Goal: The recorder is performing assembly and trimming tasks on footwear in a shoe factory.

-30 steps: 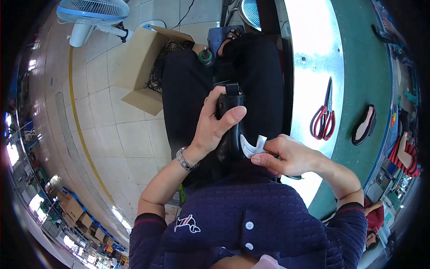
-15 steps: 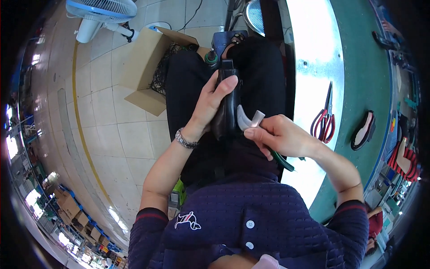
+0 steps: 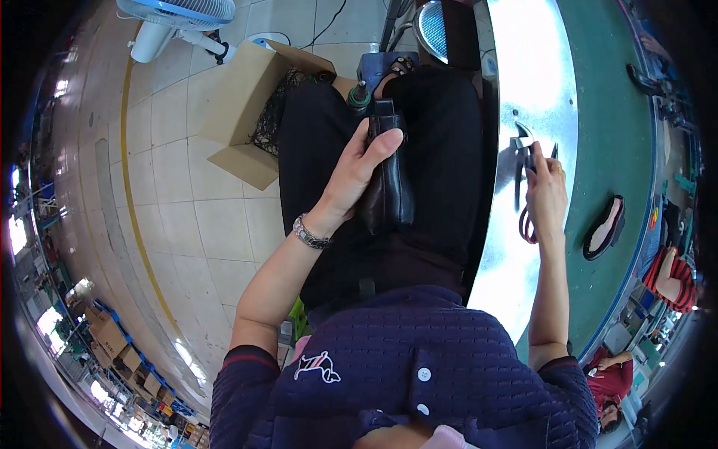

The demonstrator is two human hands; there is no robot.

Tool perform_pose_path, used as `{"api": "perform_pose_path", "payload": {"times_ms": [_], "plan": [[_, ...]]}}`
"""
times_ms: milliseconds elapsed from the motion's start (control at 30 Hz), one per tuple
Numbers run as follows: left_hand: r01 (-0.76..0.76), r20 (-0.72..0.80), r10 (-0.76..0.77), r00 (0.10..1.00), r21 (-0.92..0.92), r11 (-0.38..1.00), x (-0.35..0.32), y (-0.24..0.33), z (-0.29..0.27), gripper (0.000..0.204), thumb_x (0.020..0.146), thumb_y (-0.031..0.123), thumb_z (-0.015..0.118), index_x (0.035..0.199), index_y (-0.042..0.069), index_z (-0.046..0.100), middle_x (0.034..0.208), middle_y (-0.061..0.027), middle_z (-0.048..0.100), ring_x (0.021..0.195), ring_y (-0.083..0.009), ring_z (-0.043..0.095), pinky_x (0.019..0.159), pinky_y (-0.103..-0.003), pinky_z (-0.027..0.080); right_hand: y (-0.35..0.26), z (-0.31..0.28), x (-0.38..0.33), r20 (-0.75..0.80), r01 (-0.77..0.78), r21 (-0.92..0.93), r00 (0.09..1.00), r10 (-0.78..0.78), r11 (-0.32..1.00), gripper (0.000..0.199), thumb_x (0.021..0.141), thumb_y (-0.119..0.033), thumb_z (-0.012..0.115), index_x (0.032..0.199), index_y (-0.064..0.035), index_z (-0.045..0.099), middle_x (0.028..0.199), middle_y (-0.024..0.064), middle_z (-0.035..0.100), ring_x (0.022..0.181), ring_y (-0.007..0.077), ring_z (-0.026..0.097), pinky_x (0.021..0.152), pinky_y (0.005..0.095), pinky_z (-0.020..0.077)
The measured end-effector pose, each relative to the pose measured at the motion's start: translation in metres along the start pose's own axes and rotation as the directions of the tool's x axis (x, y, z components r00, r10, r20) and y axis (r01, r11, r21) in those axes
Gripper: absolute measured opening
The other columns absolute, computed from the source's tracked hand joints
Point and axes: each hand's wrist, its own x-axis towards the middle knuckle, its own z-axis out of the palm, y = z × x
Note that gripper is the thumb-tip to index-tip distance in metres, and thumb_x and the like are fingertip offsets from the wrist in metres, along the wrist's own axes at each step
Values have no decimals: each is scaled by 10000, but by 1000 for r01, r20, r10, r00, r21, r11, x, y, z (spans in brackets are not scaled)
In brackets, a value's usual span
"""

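Black leather piece (image 3: 389, 187), a dark shoe-like part, lies on the person's lap with its long axis running away from the body, toward the knees. The left hand (image 3: 359, 172) has its grip clenched around it from the left side, thumb laid along the top near the far end. To the right, well apart from it, the right hand (image 3: 546, 187) reaches out over the bright tabletop (image 3: 538, 75) and has its grip around the red-handled scissors (image 3: 525, 179), blades pointing away from the body. So the scissors lie to the right of the leather piece, roughly parallel to it. Farther right, a dark sole-shaped piece (image 3: 606, 228) rests on the green belt (image 3: 613, 112).
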Motion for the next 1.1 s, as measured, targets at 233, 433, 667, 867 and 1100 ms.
{"api": "perform_pose_path", "payload": {"times_ms": [233,433,667,867,1100], "plan": [[-84,27,81,996,136,987,-25,-13,9,739,926,452,611,1469,69,289,1318,-81,449,1239,-172,430,1058,-298,324,-143,-15,-10,-319,369,928,850,-420,43,585,853,-207,722,1335,17,476,1141,142,607,1111,215,565,961,335,432],[8,33,-20,999,326,945,-71,-4,-4,910,873,368,711,1496,-46,193,1503,-189,294,1391,-250,308,1144,-356,234,-171,-22,0,-102,106,994,854,-511,-21,472,777,-203,793,1142,-42,541,1012,16,566,903,85,528,851,249,428],[96,-70,-71,995,479,873,-85,26,5,869,716,323,858,1353,-104,449,1184,-151,629,1096,-213,606,1013,-338,435,-192,-22,-23,-40,-54,984,858,-512,-168,326,753,-67,718,1026,-50,540,959,15,556,822,76,532,747,241,450],[3,-39,35,999,707,707,-95,21,4,780,734,365,828,1265,-120,526,1003,-176,688,950,-220,670,875,-326,497,-192,-23,-37,-15,-29,995,904,-428,-96,287,746,-62,691,988,-44,537,949,21,568,816,82,538,737,251,463],[-129,-1,252,968,856,501,-93,13,18,677,800,355,772,1241,-107,550,1019,-240,670,902,-286,690,809,-318,521,-192,-17,-29,-24,1,997,951,-309,-73,276,745,-63,696,970,-41,537,938,19,579,844,92,533,756,244,452]]}}
